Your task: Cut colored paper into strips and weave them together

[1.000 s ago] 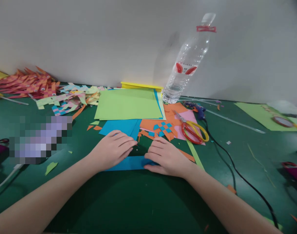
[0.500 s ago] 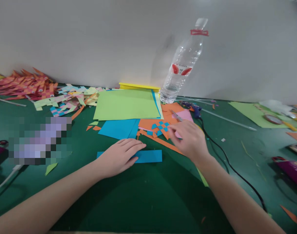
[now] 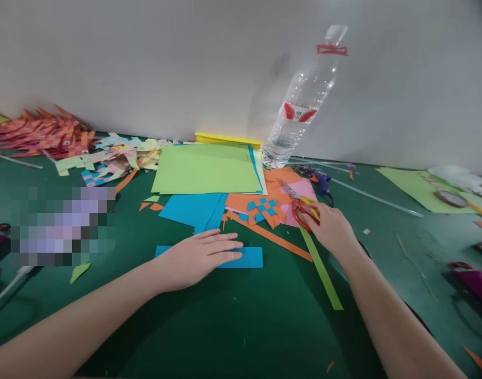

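Observation:
My left hand [image 3: 203, 258] lies flat with its fingers stretched out, pressing on a blue paper strip [image 3: 252, 257] on the green table. Off to the right, my right hand [image 3: 332, 226] has its fingers closed on the handles of the red and yellow scissors [image 3: 304, 210]. The blades point away to the upper left, over pink and orange paper. Just left of the scissors is a small woven piece of blue and orange paper [image 3: 265, 209]. A green paper strip [image 3: 323, 271] and a long orange strip [image 3: 272, 237] lie beside the right hand.
Light green sheets [image 3: 205, 168] are stacked at the back, with blue paper [image 3: 191, 208] in front. A plastic bottle [image 3: 304, 100] leans against the wall. A glue gun [image 3: 322, 181] trails its cord on the right. Woven paper pieces [image 3: 47, 134] pile up at the back left.
My right hand has moved right and closed on the scissor handles, uncovering more of the green strip. My left hand has flattened on the blue strip.

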A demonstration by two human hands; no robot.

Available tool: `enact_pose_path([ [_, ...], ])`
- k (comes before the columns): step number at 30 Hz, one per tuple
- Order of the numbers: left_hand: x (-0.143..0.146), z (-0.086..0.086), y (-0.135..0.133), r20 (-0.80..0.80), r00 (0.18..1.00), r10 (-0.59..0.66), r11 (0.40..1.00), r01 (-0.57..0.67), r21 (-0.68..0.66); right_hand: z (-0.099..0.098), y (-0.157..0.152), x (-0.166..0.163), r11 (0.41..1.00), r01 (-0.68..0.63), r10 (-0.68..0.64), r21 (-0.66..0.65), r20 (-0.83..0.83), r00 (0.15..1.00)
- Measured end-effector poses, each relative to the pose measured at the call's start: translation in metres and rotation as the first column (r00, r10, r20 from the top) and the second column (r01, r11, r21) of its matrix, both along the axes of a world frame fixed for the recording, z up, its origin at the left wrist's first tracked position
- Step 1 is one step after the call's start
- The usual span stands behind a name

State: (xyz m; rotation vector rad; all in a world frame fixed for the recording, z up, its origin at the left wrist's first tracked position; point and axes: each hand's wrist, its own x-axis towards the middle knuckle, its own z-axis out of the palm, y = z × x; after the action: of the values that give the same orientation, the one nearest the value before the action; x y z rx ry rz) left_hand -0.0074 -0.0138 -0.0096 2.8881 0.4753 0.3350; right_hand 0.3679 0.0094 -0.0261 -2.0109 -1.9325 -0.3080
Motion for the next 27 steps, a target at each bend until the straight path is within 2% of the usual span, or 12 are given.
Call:
enact_pose_path([
  [6,-0.002,0.001,0.001,0.026,0.999,-0.024,1.000,0.024,0.005,0.002,0.003,0.006,0.999,0.044,-0.045,-0.018,-0.067,0.997],
  [13,-0.004,0.005,0.002,0.074,0.996,0.043,0.998,-0.046,0.046,0.019,-0.011,-0.002,0.997,0.042,-0.048,-0.061,-0.103,0.994],
  [18,-0.004,0.004,0.004,0.041,0.995,0.089,0.994,-0.091,0.060,0.029,-0.015,-0.007,1.000,-0.004,0.002,-0.007,-0.199,0.980],
  [22,-0.004,0.001,0.003,0.018,0.993,0.113,0.992,-0.114,0.045,0.036,-0.018,-0.018,1.000,0.026,-0.027,-0.006,-0.312,0.950],
  [27,-0.005,-0.003,0.005,-0.002,0.992,0.124,0.989,-0.124,0.079,0.042,-0.025,-0.036,0.999,-0.040,0.048,0.031,-0.323,0.945],
])
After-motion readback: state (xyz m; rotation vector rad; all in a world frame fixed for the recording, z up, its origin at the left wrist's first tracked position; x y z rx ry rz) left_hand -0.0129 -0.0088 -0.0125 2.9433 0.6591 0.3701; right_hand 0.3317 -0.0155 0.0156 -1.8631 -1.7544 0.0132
